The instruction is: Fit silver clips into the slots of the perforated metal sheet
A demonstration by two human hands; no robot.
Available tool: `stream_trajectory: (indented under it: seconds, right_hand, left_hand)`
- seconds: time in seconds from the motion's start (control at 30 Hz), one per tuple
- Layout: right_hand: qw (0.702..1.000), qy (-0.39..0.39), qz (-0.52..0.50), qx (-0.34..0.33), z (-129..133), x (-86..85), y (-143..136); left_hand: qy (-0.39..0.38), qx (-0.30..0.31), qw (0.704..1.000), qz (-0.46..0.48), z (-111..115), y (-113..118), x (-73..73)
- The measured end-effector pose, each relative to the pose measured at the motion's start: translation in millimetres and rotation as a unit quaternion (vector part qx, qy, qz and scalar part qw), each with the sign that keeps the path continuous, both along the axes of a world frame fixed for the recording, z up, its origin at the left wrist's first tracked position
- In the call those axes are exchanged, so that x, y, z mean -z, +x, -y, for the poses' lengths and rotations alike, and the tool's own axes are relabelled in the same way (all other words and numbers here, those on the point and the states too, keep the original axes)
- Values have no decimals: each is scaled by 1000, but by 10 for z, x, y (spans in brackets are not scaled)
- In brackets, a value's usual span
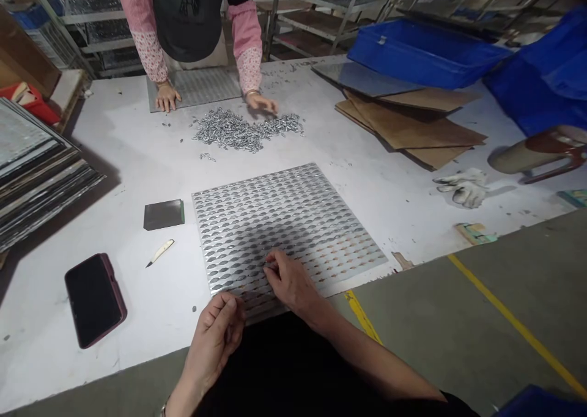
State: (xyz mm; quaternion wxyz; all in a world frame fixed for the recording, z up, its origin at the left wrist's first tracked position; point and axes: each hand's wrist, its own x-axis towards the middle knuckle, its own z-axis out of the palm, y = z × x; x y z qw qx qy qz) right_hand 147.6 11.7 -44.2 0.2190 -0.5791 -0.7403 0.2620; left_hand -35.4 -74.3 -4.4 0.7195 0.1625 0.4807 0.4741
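Nearest the camera, a black garment (pixel 266 374) is brought up against the near edge of the patterned sheet (pixel 367 266), which is laid flat on the white table (pixel 137 172), seemingly so that its rows can be reached by both hands. At the sheet's near left corner, the left hand (pixel 217 328) is held with fingers curled in and thumb laid along them; whether anything is enclosed cannot be told. Over the sheet's near middle, the right hand (pixel 291 279) is poised with thumb and forefinger almost met, as suits small pieces; whether one is pinched cannot be told. Beyond the sheet's far edge, a heap of leaf-shaped metallic pieces (pixel 233 129) is spread, probably for shared reach, as a co-worker's hand (pixel 262 102) is held just beside it. Left of the sheet, a pale-handled pointed tool (pixel 160 253) and a smartphone (pixel 95 301) are placed, presumably clear of the rows.
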Motion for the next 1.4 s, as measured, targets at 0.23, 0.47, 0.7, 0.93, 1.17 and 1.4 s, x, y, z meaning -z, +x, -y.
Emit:
stream_trajectory:
  seconds: [0.23,0.47,0.7,0.93,1.17,1.4]
  right_hand:
    - [976,87,-138,-142,293,-436,4]
    - [949,142,-81,-270,482,-481,-44]
    - [952,98,-136,-256,478,-457,31]
    - [988,-16,-145,-54,174,-250,352]
    - [984,-63,-159,-58,17,-197,407]
    - [994,-21,-108,10,5,-148,325]
  left_hand:
    - [-5,-114,978,176,-125,153,-106]
    - [53,-109,984,134,-148,393,-148]
    - [70,-85,990,83,-151,350,-98]
    - [49,-108,992,41,-125,105,-71]
    - [55,-112,991,39,-75,7,-43]
    - [43,-124,991,33,-58,-50,-6]
